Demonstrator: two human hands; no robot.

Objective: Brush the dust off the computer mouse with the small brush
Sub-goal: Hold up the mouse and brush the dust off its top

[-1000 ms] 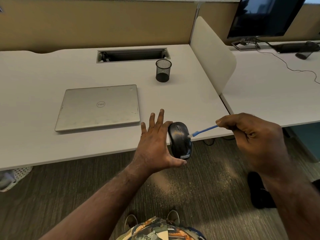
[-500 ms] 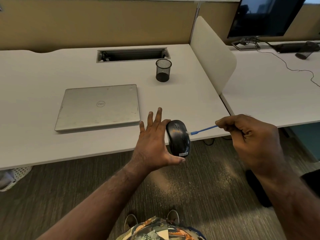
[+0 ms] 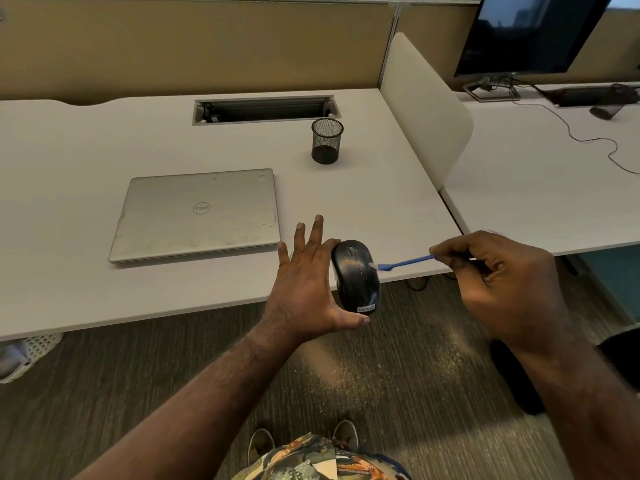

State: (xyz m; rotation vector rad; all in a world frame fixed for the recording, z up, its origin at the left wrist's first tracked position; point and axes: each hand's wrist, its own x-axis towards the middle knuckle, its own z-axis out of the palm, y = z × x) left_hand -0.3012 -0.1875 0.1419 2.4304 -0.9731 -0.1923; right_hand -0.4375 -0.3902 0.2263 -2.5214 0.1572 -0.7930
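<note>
The left hand (image 3: 304,292) is holding the black computer mouse (image 3: 356,275) in the air at the front edge of the white table (image 3: 86,140), thumb under its near end and index finger on its far end, the other fingers (image 3: 317,233) spreading straight. The right hand (image 3: 502,271) is pinching the blue handle of the small brush (image 3: 405,262), and its white bristles are touching the right side of the mouse. A closed silver laptop (image 3: 197,213) and a black mesh cup (image 3: 326,141) are lying on the table.
</note>
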